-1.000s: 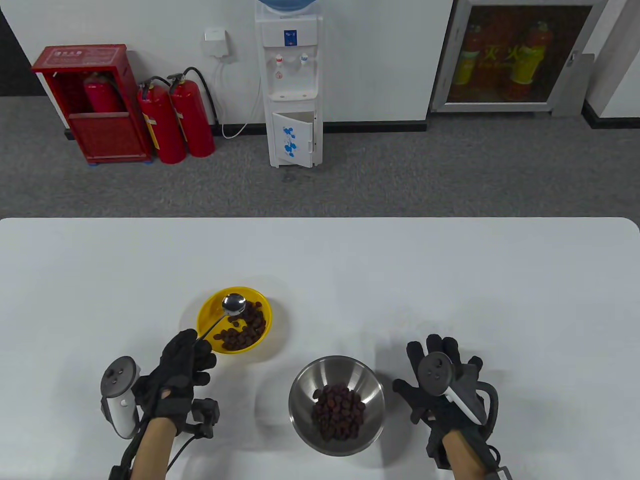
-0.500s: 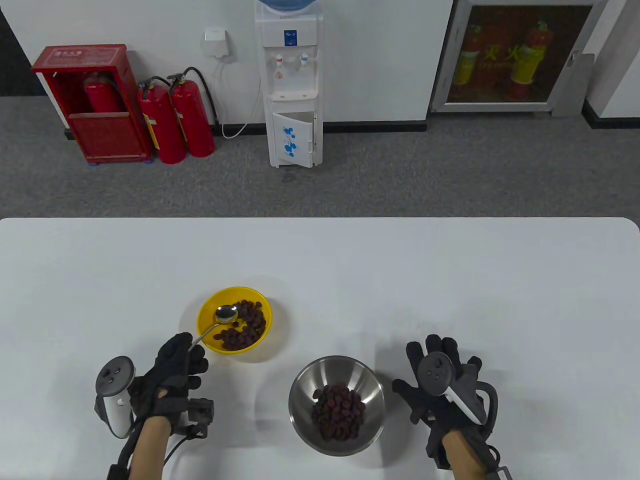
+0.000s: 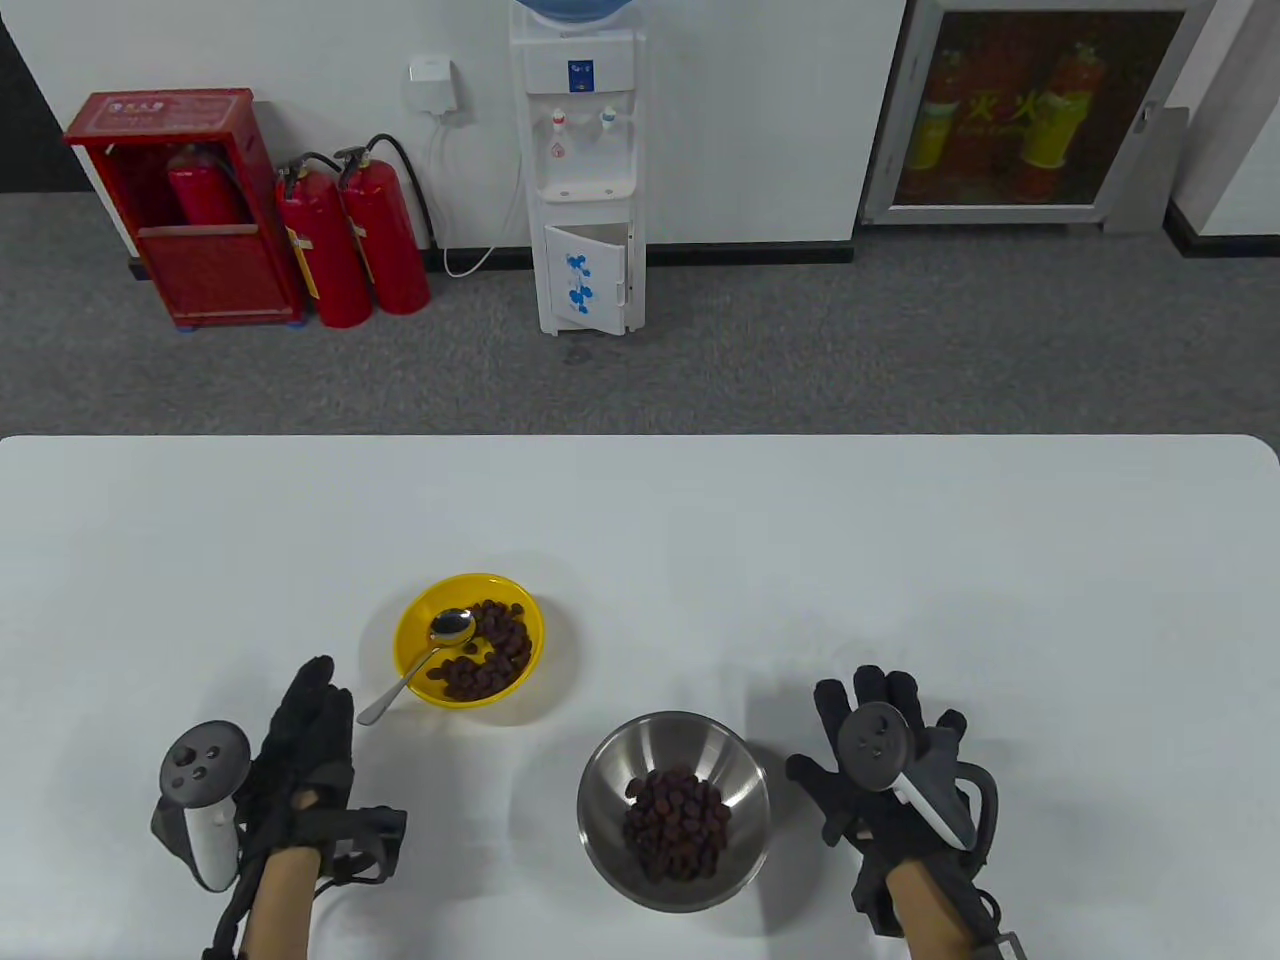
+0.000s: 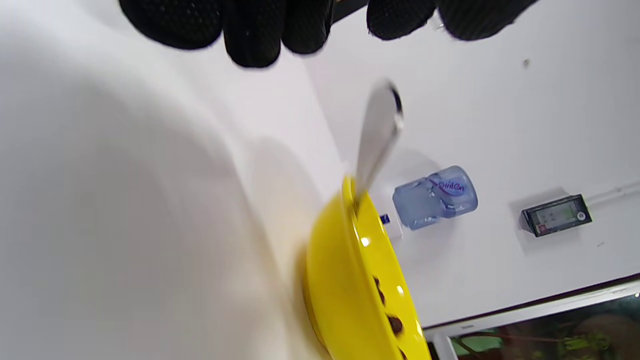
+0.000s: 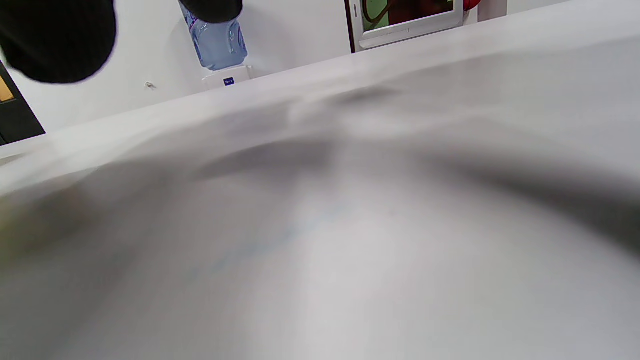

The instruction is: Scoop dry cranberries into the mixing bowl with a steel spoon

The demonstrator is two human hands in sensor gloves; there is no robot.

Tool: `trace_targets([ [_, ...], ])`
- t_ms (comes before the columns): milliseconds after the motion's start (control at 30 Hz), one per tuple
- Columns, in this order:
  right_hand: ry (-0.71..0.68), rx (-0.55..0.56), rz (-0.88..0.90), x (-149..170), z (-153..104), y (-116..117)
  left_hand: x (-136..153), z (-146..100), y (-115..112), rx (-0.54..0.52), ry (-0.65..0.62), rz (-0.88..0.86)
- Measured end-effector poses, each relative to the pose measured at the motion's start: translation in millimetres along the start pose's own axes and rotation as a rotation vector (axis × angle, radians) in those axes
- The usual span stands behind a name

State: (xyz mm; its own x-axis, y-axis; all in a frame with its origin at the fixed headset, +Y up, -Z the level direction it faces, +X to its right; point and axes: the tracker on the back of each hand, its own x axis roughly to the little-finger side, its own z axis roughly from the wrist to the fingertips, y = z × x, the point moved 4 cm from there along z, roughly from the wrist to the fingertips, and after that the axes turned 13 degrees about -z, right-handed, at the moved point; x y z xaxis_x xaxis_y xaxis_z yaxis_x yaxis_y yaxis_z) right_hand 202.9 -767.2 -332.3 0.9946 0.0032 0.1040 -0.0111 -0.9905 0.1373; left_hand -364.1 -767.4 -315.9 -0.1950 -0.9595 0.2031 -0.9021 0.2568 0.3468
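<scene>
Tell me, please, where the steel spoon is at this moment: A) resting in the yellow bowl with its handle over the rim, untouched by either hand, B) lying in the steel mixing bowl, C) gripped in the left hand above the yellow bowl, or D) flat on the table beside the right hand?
A: the steel spoon lies with its head in the yellow bowl, handle sticking out over the rim, and the left hand is apart from it.

Table view looks down from high; wrist views skim low, sharing the water dispenser [image 3: 577, 165], right one probably blurred.
</scene>
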Motion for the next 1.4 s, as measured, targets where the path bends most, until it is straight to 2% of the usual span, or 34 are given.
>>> trace_targets([
  [67,0.002,0.006,0.007,0.8,-0.2,-1.2,-11.5,-4.0,3.2,-0.034,-0.07,0.095],
  [167,0.003,0.016,0.011,1.2,-0.4,-1.9,-35.2,-13.8,-7.8,-0.031,-0.193,0.299],
  [400,-0.007,0.075,0.006,-0.8,-3.0,-7.9,-79.5,-52.6,-70.4,0.064,-0.424,0.66],
  [500,-0.009,0.101,-0.007,-2.4,-4.7,-11.1,-84.6,-67.9,-91.7,0.108,-0.478,0.783],
  [600,-0.008,0.132,-0.053,-5.7,-6.9,-14.2,-81.1,-80.7,-107.2,0.123,-0.487,1.008],
  [667,-0.013,0.16,-0.097,-9.3,-8.9,-16.6,-76.1,-82.1,-108.9,0.087,-0.492,1.147],
  [767,-0.003,0.233,-0.161,-13.4,-12.7,-22.5,-68.2,-74.3,-101.9,0.032,-0.452,1.245],
  [900,-0.003,0.297,-0.272,-20.9,-17.2,-28.1,-56.4,-60.1,-86.4,0.013,-0.374,1.273],
  [1033,-0.011,0.273,-0.338,-26.7,-17.1,-24.6,-48.4,-52.5,-78.8,0.037,-0.316,1.223],
  [1400,-0.016,0.238,-0.354,-27.2,-16.3,-20.9,-44.8,-51.2,-82.8,0.101,-0.309,1.164],
])
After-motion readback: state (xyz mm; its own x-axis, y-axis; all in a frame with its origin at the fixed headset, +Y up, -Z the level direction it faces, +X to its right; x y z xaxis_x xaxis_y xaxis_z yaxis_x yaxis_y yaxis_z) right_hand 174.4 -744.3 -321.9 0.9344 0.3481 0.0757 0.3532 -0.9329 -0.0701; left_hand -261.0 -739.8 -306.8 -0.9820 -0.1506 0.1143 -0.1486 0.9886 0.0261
